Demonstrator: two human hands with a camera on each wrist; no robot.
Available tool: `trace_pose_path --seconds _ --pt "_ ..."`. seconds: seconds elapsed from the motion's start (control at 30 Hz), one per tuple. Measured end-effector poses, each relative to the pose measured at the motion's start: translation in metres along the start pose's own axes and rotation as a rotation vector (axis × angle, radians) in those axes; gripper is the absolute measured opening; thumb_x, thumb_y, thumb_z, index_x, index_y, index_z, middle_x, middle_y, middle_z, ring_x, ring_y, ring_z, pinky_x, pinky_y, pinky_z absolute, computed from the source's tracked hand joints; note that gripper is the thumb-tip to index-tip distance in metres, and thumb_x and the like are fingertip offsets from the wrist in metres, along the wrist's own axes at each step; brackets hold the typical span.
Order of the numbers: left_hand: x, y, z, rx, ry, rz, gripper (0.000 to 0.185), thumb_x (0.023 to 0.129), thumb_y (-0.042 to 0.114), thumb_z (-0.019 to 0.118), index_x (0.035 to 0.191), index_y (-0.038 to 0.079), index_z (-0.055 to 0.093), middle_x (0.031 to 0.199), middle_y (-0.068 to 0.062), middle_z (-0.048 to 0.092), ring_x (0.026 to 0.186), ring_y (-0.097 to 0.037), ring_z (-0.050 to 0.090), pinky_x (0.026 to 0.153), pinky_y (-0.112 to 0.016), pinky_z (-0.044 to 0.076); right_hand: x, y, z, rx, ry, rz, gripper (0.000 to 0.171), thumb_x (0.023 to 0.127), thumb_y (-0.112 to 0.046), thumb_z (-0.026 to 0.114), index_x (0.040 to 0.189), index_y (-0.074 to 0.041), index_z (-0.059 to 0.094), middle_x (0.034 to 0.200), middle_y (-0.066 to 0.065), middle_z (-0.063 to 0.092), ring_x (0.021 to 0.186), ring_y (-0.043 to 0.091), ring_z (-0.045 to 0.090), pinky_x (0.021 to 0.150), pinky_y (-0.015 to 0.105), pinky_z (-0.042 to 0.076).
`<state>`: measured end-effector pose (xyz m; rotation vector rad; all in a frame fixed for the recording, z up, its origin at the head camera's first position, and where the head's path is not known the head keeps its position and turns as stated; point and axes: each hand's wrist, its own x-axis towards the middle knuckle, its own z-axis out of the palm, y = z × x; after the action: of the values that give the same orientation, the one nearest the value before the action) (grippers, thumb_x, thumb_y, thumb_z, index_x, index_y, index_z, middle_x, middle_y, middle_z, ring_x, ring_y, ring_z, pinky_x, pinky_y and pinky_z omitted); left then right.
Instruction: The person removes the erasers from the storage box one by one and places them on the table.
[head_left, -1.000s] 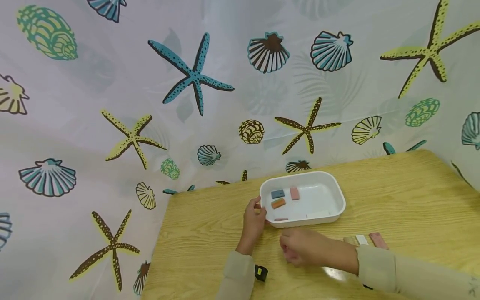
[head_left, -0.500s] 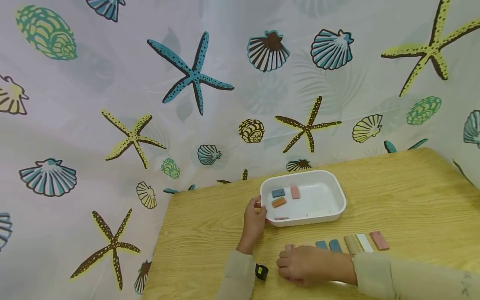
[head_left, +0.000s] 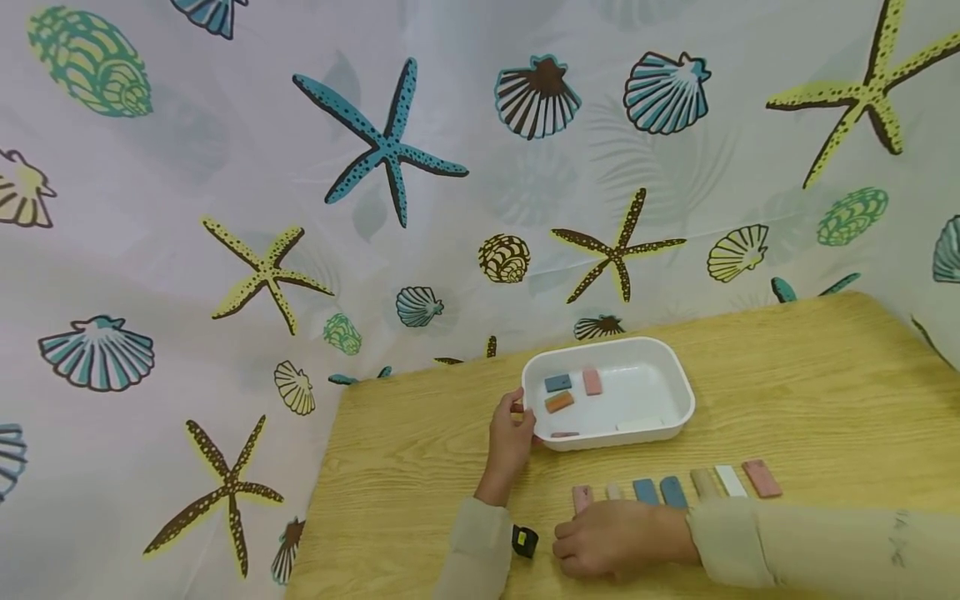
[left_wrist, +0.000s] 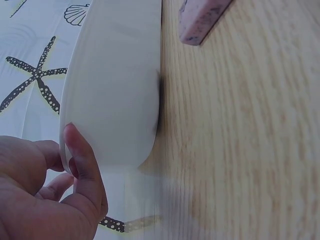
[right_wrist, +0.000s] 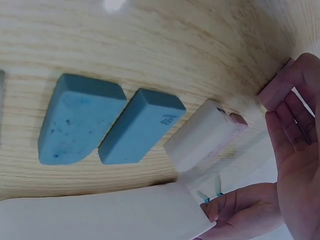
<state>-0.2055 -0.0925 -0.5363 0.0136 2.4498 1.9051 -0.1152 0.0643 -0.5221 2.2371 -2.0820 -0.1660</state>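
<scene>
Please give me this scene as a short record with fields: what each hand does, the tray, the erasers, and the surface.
left hand: grips the end rim of the white plastic tray
right hand: rests on the table, fingers loose, holds nothing, near the row
tray contents: blue, orange, pink and white erasers
row on table: seven erasers, from pink eraser to the two blue erasers
surface: light wooden table
</scene>
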Motion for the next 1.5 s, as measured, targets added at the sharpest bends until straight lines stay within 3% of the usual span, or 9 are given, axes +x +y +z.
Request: trace_pose_path --seconds 0.17,0.7,0.97,1.07,1.23,1.3,1.5 --pt "0.005 -0.004 0.001 0.009 0.002 0.007 0.039 0.095 0.006 0.049 0.134 0.002 0.045 0.098 -0.01 0.048 0.063 -0.02 0.056 0.058 -0.042 0.056 -0.001 0.003 0.001 0.01 -0.015 0.009 0.022 0.077 -0.021 0.072 0.094 -0.022 0.058 0.095 -0.012 0.05 0.085 0.002 0.045 0.074 0.011 0.043" --pt "0.005 0.0 0.0 0.003 0.0 0.005 0.039 0.096 0.006 0.048 0.134 0.001 0.044 0.099 -0.01 0.047 0.068 -0.025 0.056 0.06 -0.044 0.056 -0.002 0.005 0.006 0.07 -0.024 0.078 0.023 0.076 -0.019 0.072 0.091 -0.023 0.056 0.093 -0.013 0.05 0.082 0.001 0.043 0.069 0.011 0.041" --pt "0.004 0.0 -0.001 -0.008 -0.001 0.0 0.04 0.096 0.006 0.047 0.135 0.0 0.043 0.099 -0.011 0.047 0.073 -0.036 0.057 0.061 -0.046 0.055 -0.006 0.004 -0.004 -0.011 0.02 0.097 0.004 0.093 -0.027 0.056 0.09 -0.025 0.056 0.091 -0.013 0.047 0.08 0.002 0.042 0.072 0.013 0.041" --pt "0.003 0.001 -0.001 -0.012 -0.003 -0.006 0.04 0.096 0.006 0.048 0.135 0.0 0.043 0.099 -0.011 0.047 0.075 -0.038 0.057 0.061 -0.048 0.055 -0.007 0.008 -0.014 0.039 0.08 0.141 0.009 0.09 -0.031 0.059 0.091 -0.023 0.055 0.09 -0.013 0.046 0.079 0.001 0.041 0.07 0.012 0.04" --pt "0.004 -0.001 -0.002 0.0 -0.006 0.028 0.039 0.095 0.005 0.048 0.133 -0.001 0.044 0.099 -0.012 0.049 0.075 -0.038 0.058 0.06 -0.048 0.055 -0.015 0.03 -0.033 0.142 0.272 0.265 0.02 0.077 -0.016 0.071 0.093 -0.019 0.058 0.09 -0.01 0.048 0.082 0.003 0.045 0.072 0.013 0.043" --pt "0.004 -0.002 -0.002 0.003 -0.008 0.035 0.039 0.095 0.006 0.048 0.133 -0.002 0.044 0.099 -0.011 0.049 0.074 -0.037 0.058 0.06 -0.048 0.055 -0.021 0.041 -0.041 0.132 0.327 0.308 0.026 0.072 -0.006 0.068 0.094 -0.018 0.06 0.092 -0.009 0.05 0.085 0.005 0.047 0.075 0.015 0.044" --pt "0.003 -0.005 -0.001 -0.012 -0.012 0.022 0.039 0.095 0.005 0.048 0.133 -0.001 0.044 0.098 -0.01 0.049 0.073 -0.031 0.057 0.062 -0.049 0.055 -0.041 0.068 -0.057 0.1 0.451 0.367 0.032 0.073 0.005 0.06 0.097 -0.015 0.06 0.106 -0.002 0.057 0.097 0.011 0.054 0.077 0.019 0.048"
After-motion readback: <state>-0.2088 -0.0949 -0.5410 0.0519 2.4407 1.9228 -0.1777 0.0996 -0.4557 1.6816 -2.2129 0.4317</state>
